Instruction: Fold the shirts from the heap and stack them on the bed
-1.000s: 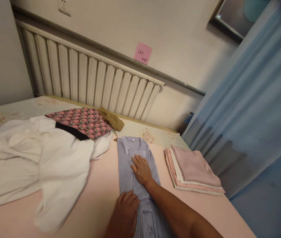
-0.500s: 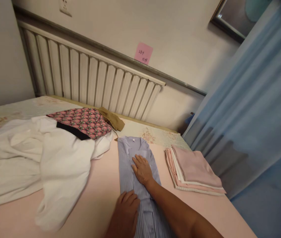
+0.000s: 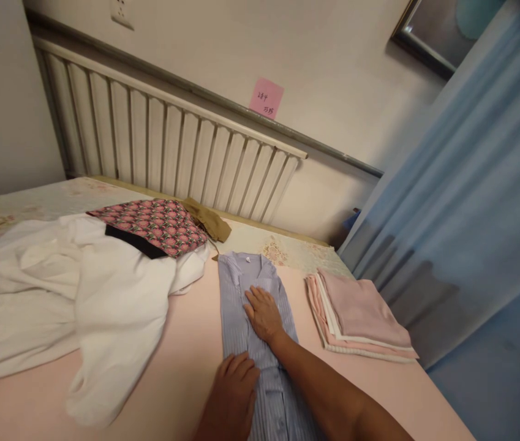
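Observation:
A blue striped shirt (image 3: 236, 312) lies in a long narrow shape on the pink sheet, its collar at the far end and its buttons showing near the bottom of the view. My right hand (image 3: 263, 313) rests flat on the upper part of the shirt, fingers stretched out. Lower down, my left hand (image 3: 234, 392) lies on the shirt's left edge, palm down, fingers slightly bent and side by side. Neither hand seems to grip the cloth. My right forearm covers part of the shirt's right side.
White clothing (image 3: 117, 312) spreads over the left of the bed, with a pink patterned garment (image 3: 158, 223) and an olive-brown cloth (image 3: 209, 220) on it. Folded clothes (image 3: 361, 306) are stacked at right. Behind stand a radiator (image 3: 172, 141) and a blue curtain (image 3: 443, 202).

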A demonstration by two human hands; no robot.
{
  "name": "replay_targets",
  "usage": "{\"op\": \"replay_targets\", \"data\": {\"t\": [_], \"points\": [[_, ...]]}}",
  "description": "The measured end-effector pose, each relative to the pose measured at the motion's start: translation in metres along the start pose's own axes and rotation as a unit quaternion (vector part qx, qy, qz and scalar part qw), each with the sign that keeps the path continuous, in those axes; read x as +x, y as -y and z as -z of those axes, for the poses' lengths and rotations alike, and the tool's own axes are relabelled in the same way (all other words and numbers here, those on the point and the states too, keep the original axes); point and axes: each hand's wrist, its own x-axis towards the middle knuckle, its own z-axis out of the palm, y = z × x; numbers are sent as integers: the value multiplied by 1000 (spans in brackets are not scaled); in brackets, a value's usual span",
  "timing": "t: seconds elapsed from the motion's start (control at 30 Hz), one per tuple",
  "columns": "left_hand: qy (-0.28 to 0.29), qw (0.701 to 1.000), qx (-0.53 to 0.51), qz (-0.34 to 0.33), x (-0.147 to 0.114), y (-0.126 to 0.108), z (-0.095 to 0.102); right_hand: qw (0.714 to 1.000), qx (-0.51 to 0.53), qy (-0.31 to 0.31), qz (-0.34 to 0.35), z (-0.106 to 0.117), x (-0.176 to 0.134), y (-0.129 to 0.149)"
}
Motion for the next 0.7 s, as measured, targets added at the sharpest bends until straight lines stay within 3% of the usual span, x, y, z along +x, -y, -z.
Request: {"op": "replay_targets", "data": {"t": [0.7], "points": [[0,1000,-13,7,0,0,-1,1000,3,2,-1,2,0,0]]}}
